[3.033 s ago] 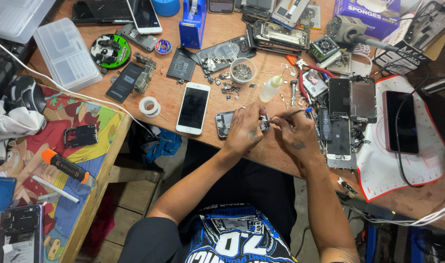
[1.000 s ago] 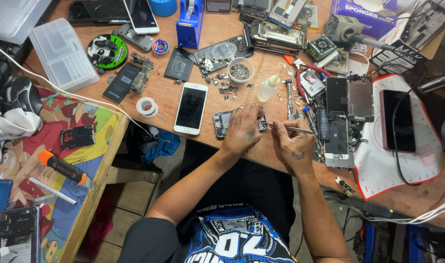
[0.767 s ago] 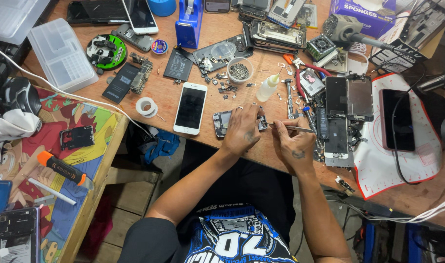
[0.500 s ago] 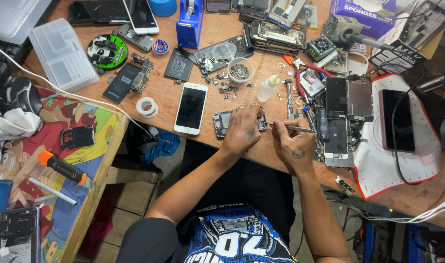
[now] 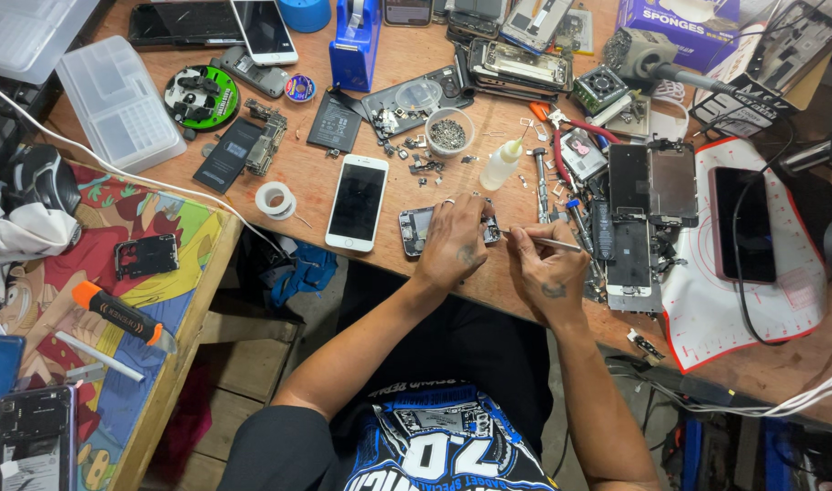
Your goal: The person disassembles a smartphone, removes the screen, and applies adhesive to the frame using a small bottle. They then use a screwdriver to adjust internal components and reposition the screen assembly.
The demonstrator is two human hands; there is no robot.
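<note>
Here, in the head view, the only one I have, my left hand lies flat over an opened phone body at the near edge of the wooden tabletop, fingers curled down to pin it in place. My right hand is closed in a pinch on a thin metal tool, its tip pointing left to the phone, just under the left fingers; whether the tip touches I cannot tell.

As I judge it, the work is midway: the phone lies open with its inside showing, loose small parts are scattered just beyond it, and a small bowl of screws stands near them, so nothing is closed up yet. A white phone lies whole just left of the open one, beside a roll of tape. A small white dropper bottle stands beyond my hands.
</note>
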